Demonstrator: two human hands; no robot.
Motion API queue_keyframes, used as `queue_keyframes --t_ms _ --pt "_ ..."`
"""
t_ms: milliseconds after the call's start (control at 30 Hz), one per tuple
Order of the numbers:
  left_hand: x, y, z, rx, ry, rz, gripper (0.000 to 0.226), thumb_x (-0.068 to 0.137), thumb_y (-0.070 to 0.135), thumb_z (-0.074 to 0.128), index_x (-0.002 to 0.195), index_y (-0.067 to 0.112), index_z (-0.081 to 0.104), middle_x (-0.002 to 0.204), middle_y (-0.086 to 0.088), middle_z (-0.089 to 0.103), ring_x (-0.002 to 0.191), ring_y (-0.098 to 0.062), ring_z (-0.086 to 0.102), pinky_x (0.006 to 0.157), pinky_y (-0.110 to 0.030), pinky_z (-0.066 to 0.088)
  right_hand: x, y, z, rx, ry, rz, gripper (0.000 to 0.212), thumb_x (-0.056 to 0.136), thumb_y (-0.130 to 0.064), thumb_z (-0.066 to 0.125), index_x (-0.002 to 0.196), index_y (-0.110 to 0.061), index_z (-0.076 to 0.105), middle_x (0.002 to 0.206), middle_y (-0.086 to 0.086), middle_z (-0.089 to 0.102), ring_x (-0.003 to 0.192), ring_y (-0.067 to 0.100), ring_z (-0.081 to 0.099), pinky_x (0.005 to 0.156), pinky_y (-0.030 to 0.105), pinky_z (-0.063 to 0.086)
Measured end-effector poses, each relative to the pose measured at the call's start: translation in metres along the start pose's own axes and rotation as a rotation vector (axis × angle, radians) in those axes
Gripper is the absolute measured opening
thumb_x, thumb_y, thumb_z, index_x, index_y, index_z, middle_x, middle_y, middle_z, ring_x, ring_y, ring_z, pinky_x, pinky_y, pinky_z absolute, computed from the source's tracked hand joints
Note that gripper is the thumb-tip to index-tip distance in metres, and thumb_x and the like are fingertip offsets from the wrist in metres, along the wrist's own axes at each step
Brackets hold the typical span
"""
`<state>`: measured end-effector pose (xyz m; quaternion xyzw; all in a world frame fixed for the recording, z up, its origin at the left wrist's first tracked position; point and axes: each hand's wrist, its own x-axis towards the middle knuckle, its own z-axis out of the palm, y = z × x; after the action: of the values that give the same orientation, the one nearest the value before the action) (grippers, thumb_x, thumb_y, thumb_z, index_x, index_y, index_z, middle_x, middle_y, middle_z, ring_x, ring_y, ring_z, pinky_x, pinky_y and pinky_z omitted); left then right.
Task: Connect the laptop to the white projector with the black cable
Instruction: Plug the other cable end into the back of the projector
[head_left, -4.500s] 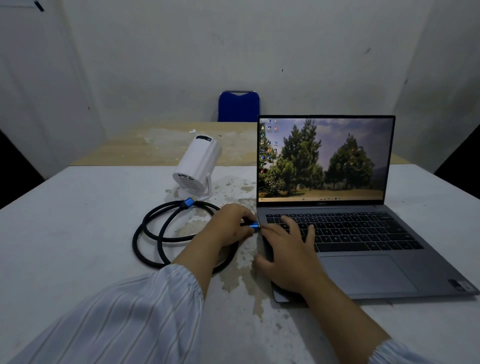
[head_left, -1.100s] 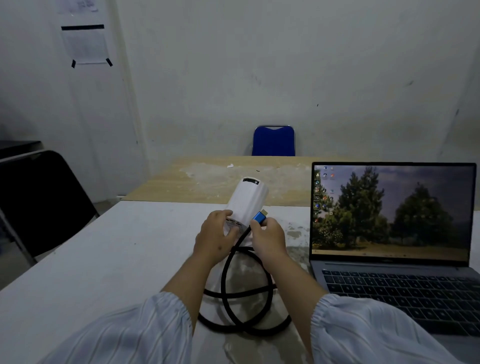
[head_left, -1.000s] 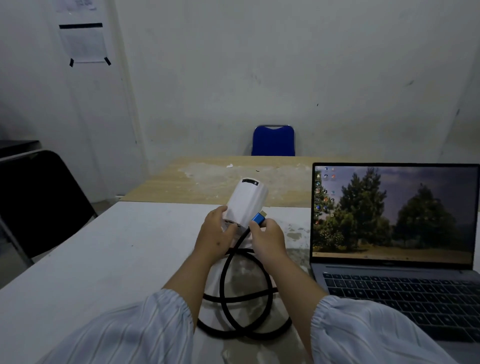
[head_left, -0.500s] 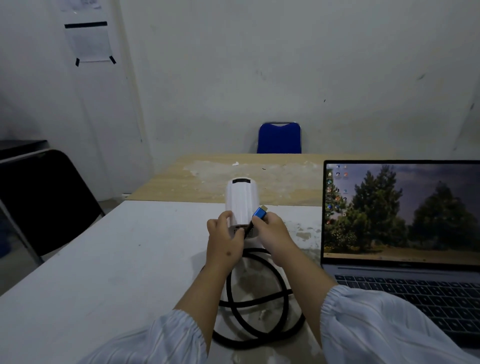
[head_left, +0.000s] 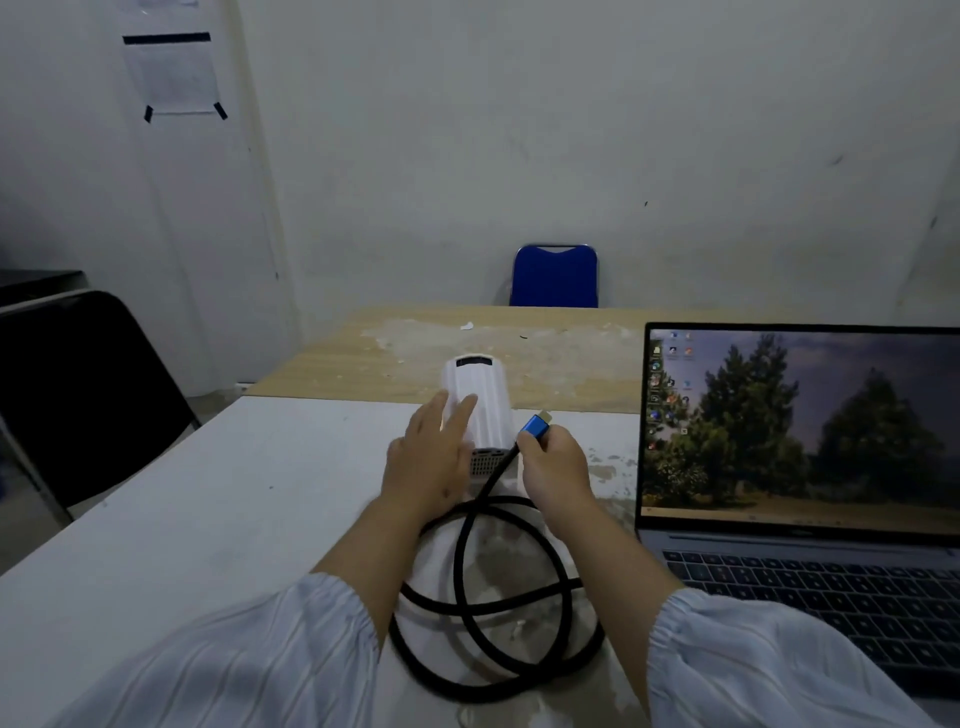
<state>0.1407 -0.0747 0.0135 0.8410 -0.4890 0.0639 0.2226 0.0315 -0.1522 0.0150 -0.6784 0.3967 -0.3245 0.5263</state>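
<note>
The white projector (head_left: 485, 402) lies on the white table (head_left: 218, 509), its grilled end facing me. My left hand (head_left: 431, 457) rests on its left side, fingers laid over the body. My right hand (head_left: 553, 462) pinches the blue plug (head_left: 535, 427) of the black cable (head_left: 467, 582), holding it just right of the projector with the metal tip pointing up and away. The rest of the cable lies coiled on the table between my forearms. The open laptop (head_left: 800, 467) stands at the right with its screen lit.
A second wooden table (head_left: 405, 358) adjoins the far edge. A blue chair (head_left: 555, 275) stands behind it against the wall. A black chair (head_left: 78, 395) is at the left beside the table.
The projector has turned so its rear grille faces me. My left hand has shifted from gripping its base to lying along its side. The plug stays in my right hand.
</note>
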Motion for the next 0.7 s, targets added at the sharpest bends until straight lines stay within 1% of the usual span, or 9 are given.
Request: queue_keyframes --t_ms 100,200,267,300,400,500,600,667,700 --pt "0.011 -0.005 -0.004 0.118 -0.085 0.134 0.056 0.097 0.029 0.032 0.148 0.028 0.009 0.162 0.000 0.000 0.149 -0.021 0.003 0.115 -0.052 0.028 -0.002 0.004 0.004 0.072 0.107 0.007 0.015 0.095 -0.018 0.045 0.091 -0.004 0.051 0.086 0.013 0.057 0.071 0.022 0.052 0.060 0.033 0.039" --pt "0.017 -0.006 -0.004 0.188 -0.208 0.220 0.060 0.097 0.038 0.034 0.149 0.030 0.005 0.161 0.002 -0.009 0.149 -0.019 -0.006 0.119 -0.052 0.018 0.000 0.009 0.007 0.151 0.143 0.070 0.017 0.095 -0.017 0.045 0.079 -0.015 0.047 0.095 0.020 0.063 0.083 0.032 0.062 0.077 0.048 0.051" --pt "0.018 -0.005 -0.001 0.198 -0.222 0.233 0.060 0.097 0.036 0.035 0.149 0.030 0.007 0.161 0.000 -0.008 0.149 -0.021 -0.007 0.119 -0.051 0.016 0.003 0.013 0.007 0.197 0.132 0.119 0.020 0.095 -0.018 0.045 0.075 -0.020 0.046 0.095 0.020 0.063 0.091 0.038 0.067 0.086 0.055 0.055" --pt "0.020 -0.005 0.001 0.191 -0.208 0.230 0.058 0.097 0.034 0.036 0.149 0.029 0.009 0.161 0.000 -0.007 0.149 -0.022 -0.006 0.119 -0.051 0.015 0.003 0.015 0.007 0.212 0.109 0.134 0.020 0.095 -0.018 0.045 0.076 -0.021 0.047 0.092 0.017 0.063 0.093 0.040 0.068 0.087 0.056 0.055" --pt "0.023 -0.005 0.002 0.171 -0.186 0.205 0.055 0.097 0.033 0.035 0.148 0.030 0.014 0.162 0.000 -0.002 0.148 -0.028 -0.005 0.118 -0.053 0.011 -0.001 0.018 0.010 0.247 -0.010 0.153 0.013 0.096 -0.018 0.045 0.089 -0.017 0.056 0.086 0.010 0.063 0.092 0.038 0.069 0.081 0.050 0.058" --pt "0.030 -0.006 -0.002 0.114 -0.206 0.209 0.054 0.097 0.033 0.038 0.147 0.027 0.020 0.161 -0.002 0.005 0.148 -0.028 0.003 0.118 -0.052 0.019 -0.007 0.020 0.014 0.267 -0.082 0.146 0.019 0.097 -0.016 0.045 0.109 -0.011 0.058 0.087 0.007 0.065 0.084 0.033 0.072 0.065 0.038 0.059" --pt "0.035 -0.006 -0.007 0.048 -0.255 0.180 0.052 0.098 0.034 0.035 0.147 0.026 0.021 0.161 -0.002 0.011 0.147 -0.024 0.012 0.119 -0.045 0.023 -0.014 0.017 0.017 0.225 -0.149 0.131 0.020 0.098 -0.016 0.042 0.108 -0.012 0.059 0.082 0.003 0.064 0.066 0.022 0.069 0.047 0.021 0.047" --pt "0.038 -0.005 -0.008 -0.010 -0.278 0.161 0.050 0.099 0.033 0.031 0.147 0.025 0.022 0.160 -0.001 0.013 0.147 -0.022 0.014 0.119 -0.042 0.021 -0.017 0.014 0.019 0.217 -0.181 0.128 0.019 0.098 -0.015 0.042 0.101 -0.014 0.060 0.081 0.004 0.063 0.060 0.018 0.065 0.041 0.018 0.042" --pt "0.038 -0.004 -0.009 -0.065 -0.281 0.148 0.049 0.099 0.031 0.029 0.147 0.025 0.023 0.160 0.000 0.014 0.147 -0.021 0.014 0.119 -0.040 0.019 -0.017 0.014 0.020 0.225 -0.191 0.135 0.019 0.098 -0.014 0.042 0.098 -0.014 0.061 0.080 0.005 0.062 0.059 0.017 0.064 0.042 0.019 0.042"
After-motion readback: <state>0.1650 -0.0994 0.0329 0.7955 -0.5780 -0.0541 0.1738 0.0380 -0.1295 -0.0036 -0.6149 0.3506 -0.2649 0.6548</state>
